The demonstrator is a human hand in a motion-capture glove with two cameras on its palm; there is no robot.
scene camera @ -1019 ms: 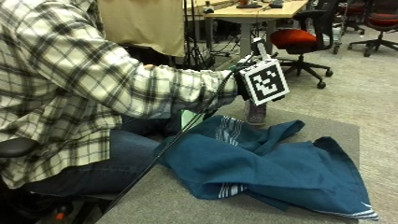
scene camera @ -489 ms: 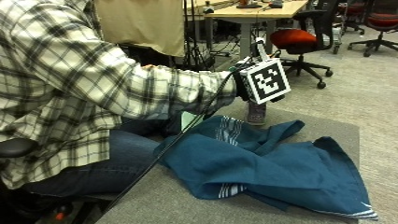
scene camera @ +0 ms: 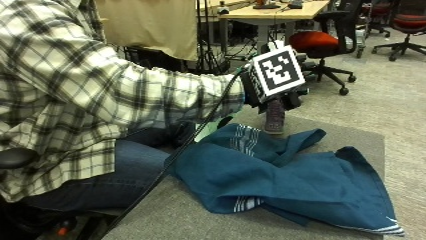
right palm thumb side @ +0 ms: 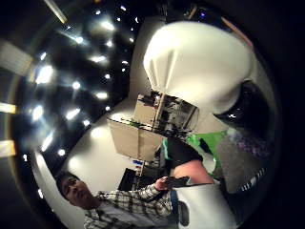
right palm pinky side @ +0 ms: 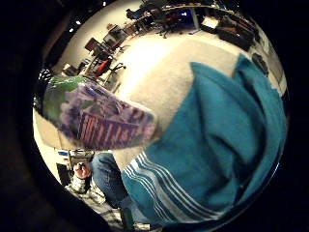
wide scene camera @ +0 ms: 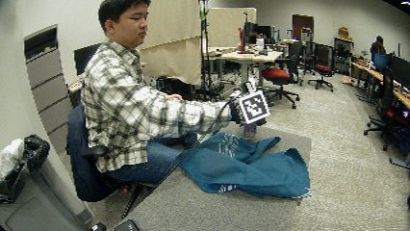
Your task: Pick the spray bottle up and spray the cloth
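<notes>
Purple-labelled spray bottle [scene camera: 274,116] held in the grip [scene camera: 293,97] above rumpled teal cloth [scene camera: 299,175].

Soft matt teal cloth [scene camera: 293,180] with white woven stripes lies on grey felt-like table [scene camera: 200,225]

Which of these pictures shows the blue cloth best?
The outside view: the crumpled teal blue cloth with white stripes lies whole on the grey table. The wide outside view shows all of it too, from farther off. The little finger side palm view shows only part; the thumb side view barely any.
</notes>
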